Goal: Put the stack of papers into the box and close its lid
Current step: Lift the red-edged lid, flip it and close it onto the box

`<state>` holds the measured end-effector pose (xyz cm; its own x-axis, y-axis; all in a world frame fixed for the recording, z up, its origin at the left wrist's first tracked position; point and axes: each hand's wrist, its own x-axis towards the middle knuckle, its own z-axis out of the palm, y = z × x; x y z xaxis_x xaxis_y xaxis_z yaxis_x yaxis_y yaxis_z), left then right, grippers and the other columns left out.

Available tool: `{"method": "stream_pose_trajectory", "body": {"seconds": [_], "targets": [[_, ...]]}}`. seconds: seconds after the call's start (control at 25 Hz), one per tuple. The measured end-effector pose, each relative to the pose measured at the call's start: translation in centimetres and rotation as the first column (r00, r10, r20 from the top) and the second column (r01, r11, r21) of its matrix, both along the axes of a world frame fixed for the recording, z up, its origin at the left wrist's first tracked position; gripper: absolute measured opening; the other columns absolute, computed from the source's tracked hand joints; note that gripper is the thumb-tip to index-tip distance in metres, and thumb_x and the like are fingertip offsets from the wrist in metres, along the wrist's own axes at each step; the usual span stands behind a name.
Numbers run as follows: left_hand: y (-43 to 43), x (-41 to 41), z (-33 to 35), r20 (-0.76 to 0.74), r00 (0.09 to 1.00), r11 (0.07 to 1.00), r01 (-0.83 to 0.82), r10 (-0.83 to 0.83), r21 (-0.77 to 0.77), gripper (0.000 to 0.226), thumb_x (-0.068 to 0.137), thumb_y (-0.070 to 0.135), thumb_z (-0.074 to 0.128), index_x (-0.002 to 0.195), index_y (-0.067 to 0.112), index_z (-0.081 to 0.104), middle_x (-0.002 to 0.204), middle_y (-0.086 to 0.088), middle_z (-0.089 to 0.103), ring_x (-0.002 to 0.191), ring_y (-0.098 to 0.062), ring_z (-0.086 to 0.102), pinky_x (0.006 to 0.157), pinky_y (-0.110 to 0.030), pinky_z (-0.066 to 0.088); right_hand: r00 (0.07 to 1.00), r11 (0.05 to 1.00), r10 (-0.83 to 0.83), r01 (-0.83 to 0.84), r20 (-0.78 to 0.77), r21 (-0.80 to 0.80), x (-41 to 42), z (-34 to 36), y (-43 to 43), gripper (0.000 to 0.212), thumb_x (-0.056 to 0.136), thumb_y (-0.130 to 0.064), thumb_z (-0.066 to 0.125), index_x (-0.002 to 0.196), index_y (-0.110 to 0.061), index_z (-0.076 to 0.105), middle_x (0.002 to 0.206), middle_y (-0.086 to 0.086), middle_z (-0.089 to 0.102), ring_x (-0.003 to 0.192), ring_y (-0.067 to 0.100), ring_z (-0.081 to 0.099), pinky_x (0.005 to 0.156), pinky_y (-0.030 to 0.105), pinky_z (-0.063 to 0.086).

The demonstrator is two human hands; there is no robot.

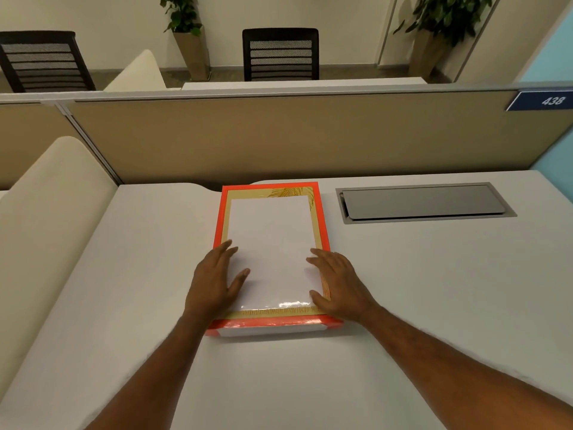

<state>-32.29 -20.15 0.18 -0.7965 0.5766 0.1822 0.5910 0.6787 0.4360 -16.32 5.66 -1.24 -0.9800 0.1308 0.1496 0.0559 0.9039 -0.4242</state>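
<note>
Both open hands, left hand (214, 282) and right hand (336, 282), pressed flat on the stack of papers (271, 246) inside the box (322, 212) near the tabletop's (434, 290) far edge; uneven pressure could skew sheets.

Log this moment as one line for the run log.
papers: on closed orange box | left hand: flat at left edge | right hand: flat at right edge | lid: shut

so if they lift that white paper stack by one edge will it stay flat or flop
Probably flop: the paper stack looks thin, lying flat on the orange box. Its near edge shines, perhaps a plastic wrap, so it may slip. The left hand and right hand flank it, which suits two-sided support.
</note>
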Motion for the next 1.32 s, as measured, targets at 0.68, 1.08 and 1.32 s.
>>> {"method": "stream_pose_trajectory", "body": {"seconds": [0.68,1.08,1.32], "targets": [[6.8,-9.7,0.2,0.109,0.994,0.901,0.076,-0.032,-0.428,0.094,0.079,0.081,0.017,0.154,0.025,0.018,0.165,-0.001,0.006,0.152,-0.024,0.005,0.122,-0.048,0.009,0.899,0.987,-0.160,0.137,0.408,0.083,-17.1,2.0,6.2,0.086,0.087,-0.069,0.042,0.154,-0.020,0.019,0.166,0.006,0.006,0.154,0.025,0.005,0.124,0.045,0.012],[3.9,-5.5,0.6,0.096,0.991,0.904,0.121,-0.089,-0.410,0.088,0.082,0.078,0.018,0.154,0.027,0.018,0.165,0.001,0.006,0.151,-0.023,0.007,0.123,-0.046,0.008,0.954,0.996,-0.090,0.083,0.286,0.035,-11.0,2.5,1.9,0.080,0.088,-0.067,0.043,0.153,-0.023,0.023,0.166,0.003,0.010,0.153,0.024,0.008,0.122,0.042,0.012],[0.3,0.8,0.1,0.070,0.989,0.923,0.150,-0.134,-0.356,0.087,0.083,0.078,0.017,0.154,0.028,0.020,0.165,0.001,0.007,0.152,-0.020,0.005,0.123,-0.043,0.005,0.962,0.999,-0.051,0.044,0.270,0.032,-3.2,1.1,-2.0,0.082,0.088,-0.069,0.036,0.155,-0.025,0.018,0.167,-0.002,0.003,0.154,0.017,-0.001,0.123,0.038,0.004]]}}
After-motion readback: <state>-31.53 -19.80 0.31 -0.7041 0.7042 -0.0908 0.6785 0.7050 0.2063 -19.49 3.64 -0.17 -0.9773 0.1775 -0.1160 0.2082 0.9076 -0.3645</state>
